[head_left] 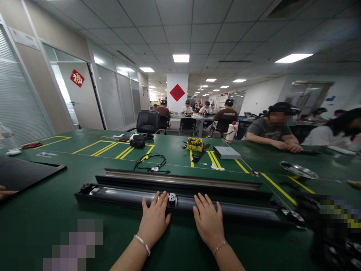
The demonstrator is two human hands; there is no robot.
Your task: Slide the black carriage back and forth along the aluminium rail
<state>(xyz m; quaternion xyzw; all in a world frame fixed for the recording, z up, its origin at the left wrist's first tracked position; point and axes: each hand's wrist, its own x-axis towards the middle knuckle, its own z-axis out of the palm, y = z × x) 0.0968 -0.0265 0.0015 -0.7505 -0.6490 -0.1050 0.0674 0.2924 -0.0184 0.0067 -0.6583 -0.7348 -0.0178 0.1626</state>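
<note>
A long black rail (245, 211) with a smooth, shiny top lies crosswise in front of me. My left hand (155, 216) rests on it left of the middle, fingers stretched out. Just right of those fingers sits a small silver metal fitting (172, 198) on the rail. Flat against the rail to the right of the fitting is my right hand (208, 218), its fingers spread. Neither hand grips anything. Behind the rail, parallel to it, lies a second black profile (180, 182) with a pale inner strip.
Beyond the profiles lie a black cable (150, 162), a yellow device (195, 144), a grey box (227, 152) and a round metal dish (299, 170). A dark panel (25, 171) is at left, near another person's hand (5, 192). Dark parts (335, 237) crowd the right. People sit beyond.
</note>
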